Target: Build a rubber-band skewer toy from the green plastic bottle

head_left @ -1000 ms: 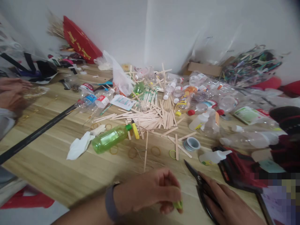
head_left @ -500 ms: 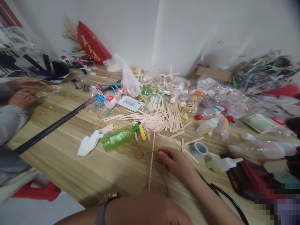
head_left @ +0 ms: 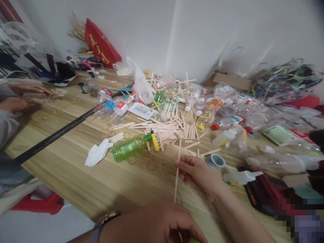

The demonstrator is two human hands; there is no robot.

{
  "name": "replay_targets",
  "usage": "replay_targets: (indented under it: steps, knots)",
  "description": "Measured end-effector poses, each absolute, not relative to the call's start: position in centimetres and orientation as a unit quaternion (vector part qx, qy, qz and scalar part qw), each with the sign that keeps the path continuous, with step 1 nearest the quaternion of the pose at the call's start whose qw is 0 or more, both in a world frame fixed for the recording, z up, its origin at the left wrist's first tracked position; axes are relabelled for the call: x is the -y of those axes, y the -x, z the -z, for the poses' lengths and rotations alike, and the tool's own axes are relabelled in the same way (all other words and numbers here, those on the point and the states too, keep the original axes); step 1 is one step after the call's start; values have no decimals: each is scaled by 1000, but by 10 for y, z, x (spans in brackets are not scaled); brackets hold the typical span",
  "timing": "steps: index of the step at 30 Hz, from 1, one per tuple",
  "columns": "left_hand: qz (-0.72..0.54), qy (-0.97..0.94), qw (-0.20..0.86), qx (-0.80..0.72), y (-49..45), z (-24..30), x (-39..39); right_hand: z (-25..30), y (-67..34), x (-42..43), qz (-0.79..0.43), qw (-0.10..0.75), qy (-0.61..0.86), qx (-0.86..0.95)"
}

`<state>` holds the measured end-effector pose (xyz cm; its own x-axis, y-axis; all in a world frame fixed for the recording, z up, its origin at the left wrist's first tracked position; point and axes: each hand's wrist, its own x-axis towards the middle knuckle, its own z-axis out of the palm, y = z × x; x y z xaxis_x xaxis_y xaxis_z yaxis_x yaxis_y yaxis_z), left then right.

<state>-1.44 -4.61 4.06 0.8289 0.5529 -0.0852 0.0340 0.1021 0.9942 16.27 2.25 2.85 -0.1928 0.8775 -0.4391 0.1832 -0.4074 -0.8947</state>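
My right hand (head_left: 193, 170) pinches a thin wooden stick (head_left: 178, 175) between thumb and fingers, a little above its middle. The stick stands nearly upright in view, its lower end passing behind my left hand (head_left: 162, 219). That hand, with a band on the wrist, is curled at the bottom edge. A bit of something yellow-green (head_left: 194, 240) shows beneath its fingers, mostly out of frame. A thin wire (head_left: 162, 172) loops beside the stick. A spool of grey wire (head_left: 215, 161) rests just beyond my right hand.
A green bottle (head_left: 131, 147) and a yellow-handled tool (head_left: 155, 141) lie ahead, before a pile of flat wooden sticks (head_left: 169, 130). Plastic bottles (head_left: 233, 119) crowd the right side. A glue bottle (head_left: 240, 178) lies near my right forearm. Another person's hands (head_left: 27, 91) are at the far left.
My right hand has closed on the stick, which has shifted right and slightly up. My left hand has turned, and its curled fingers and the yellow-green bit now show.
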Motion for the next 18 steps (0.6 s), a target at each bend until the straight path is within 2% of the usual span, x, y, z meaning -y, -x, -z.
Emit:
replay_targets:
  steps: [3,5,9,14,18]
  knots:
    - [-184,-522,766,-327,24,-44,49,-47,-185,-12,-591,337,580,447]
    - [-215,-471,769,-374,29,-39,50,-59,-198,-5,-572,382,591,421]
    - [-287,-452,736,-414,33,-22,50,-75,-214,7,-553,446,600,367]
    - [-279,-457,724,-436,29,-9,54,-78,-209,14,-534,503,583,350]
    - [-291,-454,717,-442,25,-6,56,-75,-199,15,-538,516,564,355]
